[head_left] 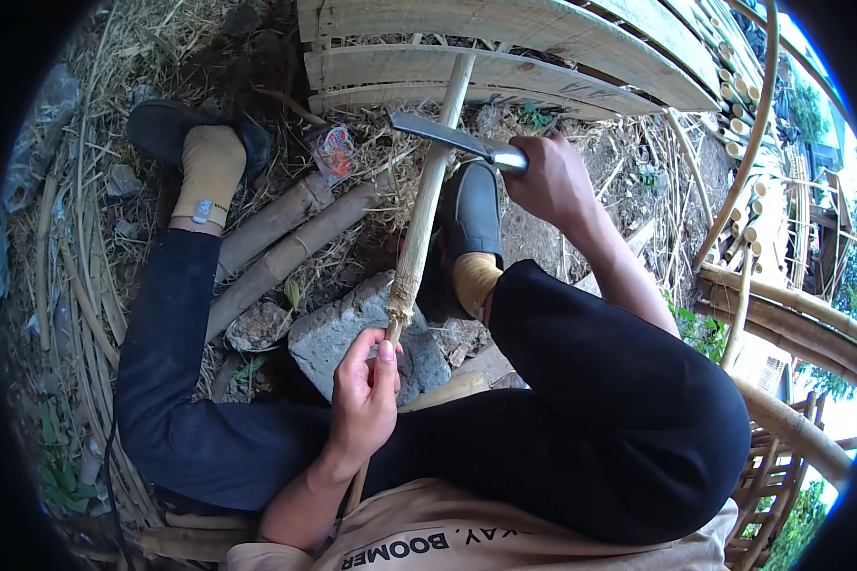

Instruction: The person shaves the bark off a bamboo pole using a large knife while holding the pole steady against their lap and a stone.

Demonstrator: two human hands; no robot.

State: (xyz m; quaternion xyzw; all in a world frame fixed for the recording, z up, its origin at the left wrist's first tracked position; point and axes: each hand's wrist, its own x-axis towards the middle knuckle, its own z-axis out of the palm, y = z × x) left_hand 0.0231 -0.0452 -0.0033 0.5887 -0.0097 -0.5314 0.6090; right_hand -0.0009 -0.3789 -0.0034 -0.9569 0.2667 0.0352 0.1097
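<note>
My left hand (364, 395) is closed round the thin lower part of a pale wooden or bamboo pole (423, 214). The pole slants up and away from me, with a rough, shaggy knot just above my fingers. In my right hand (550, 181) is a machete (438, 133), gripped by its shiny metal handle. Its blade points left and lies across the upper part of the pole; whether it bites into the surface I cannot tell. My right shoe (473, 209) is close to the pole, just below the machete.
A grey stone block (328, 333) sits under the pole near my left hand. Two bamboo lengths (295, 238) lie between my legs. Wooden slats (486, 67) stand at the far side. Cut bamboo (747, 190) is stacked at the right, and straw litters the ground.
</note>
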